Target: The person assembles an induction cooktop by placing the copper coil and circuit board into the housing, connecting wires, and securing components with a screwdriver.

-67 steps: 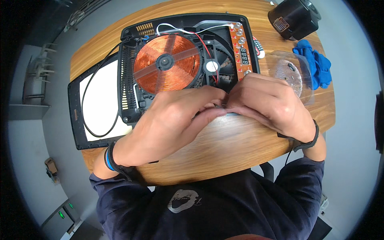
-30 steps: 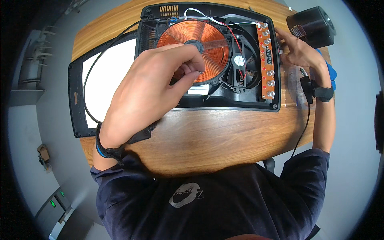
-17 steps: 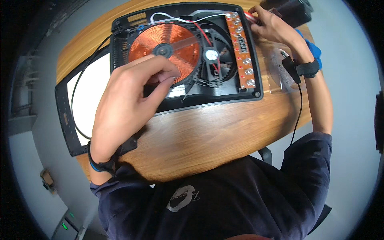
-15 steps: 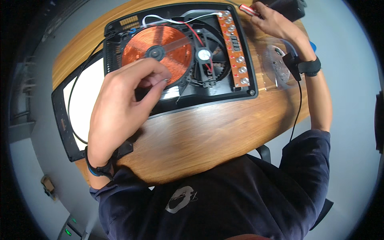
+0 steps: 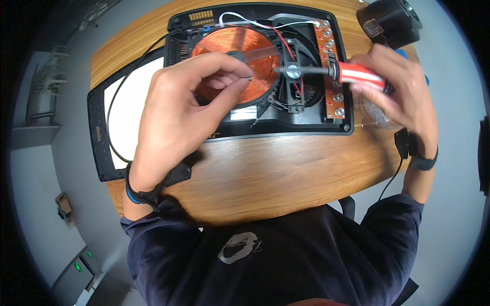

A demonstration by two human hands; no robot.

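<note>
An opened induction cooker [image 5: 286, 128] lies on the table, its black shell holding a round copper coil [image 5: 258, 92], a fan [image 5: 305, 61] and an orange circuit board [image 5: 334, 110] with buttons. Over the coil, my left hand [image 5: 189, 102] pinches a tiny metal piece [image 5: 249, 78] between thumb and forefinger; it looks like a screw, but most of it is hidden. My right hand [image 5: 400, 84] grips a screwdriver [image 5: 360, 75] by its red and white handle, above the circuit board. The screwdriver's shaft points left across the fan toward the coil; its tip is blurred.
A white panel with a black frame [image 5: 130, 97] lies at the left under a black cable [image 5: 113, 137]. At the far right is a black cylindrical object [image 5: 390, 23]. Behind my right wrist sits a clear plastic container [image 5: 375, 113]. White and red wires [image 5: 245, 19] cross the cooker.
My right hand has brought the screwdriver from the far right corner to over the cooker, shaft pointing left. My left hand keeps its pinch over the coil. The whole view has shifted.
</note>
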